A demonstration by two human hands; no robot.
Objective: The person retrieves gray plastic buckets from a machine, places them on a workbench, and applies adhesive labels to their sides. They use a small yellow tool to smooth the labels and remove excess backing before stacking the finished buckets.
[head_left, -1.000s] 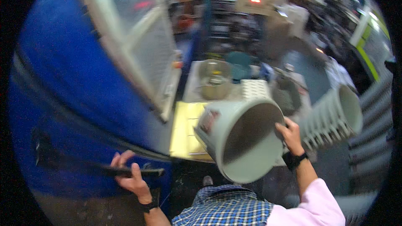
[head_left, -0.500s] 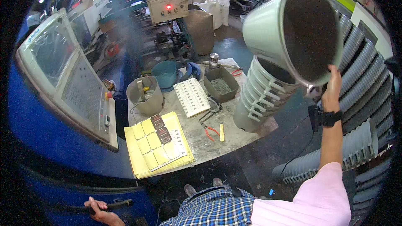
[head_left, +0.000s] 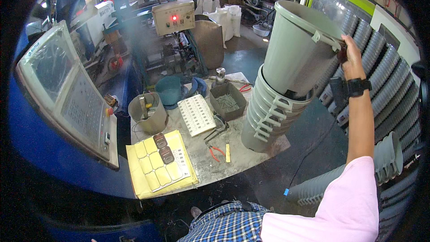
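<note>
My right hand is closed on the rim of a grey plastic bucket, beside a lug on its side. That bucket stands almost upright, its base inside the mouth of the top bucket in a nested stack. The stack rises from the right end of the worktable, lugs lined up down one side. A dark watch sits on my right wrist. Of my left hand, only a sliver seems to show at the bottom edge, its fingers hidden.
On the table are yellow label sheets, a white printed stack, red-handled pliers, a bin of small grey pieces and a tool bucket. A machine control panel stands left. More nested buckets lie right.
The bucket in my right hand has turned from tilted, mouth facing me, to nearly upright and come down into the stack. My left hand has dropped almost out of view from beside a dark handle.
</note>
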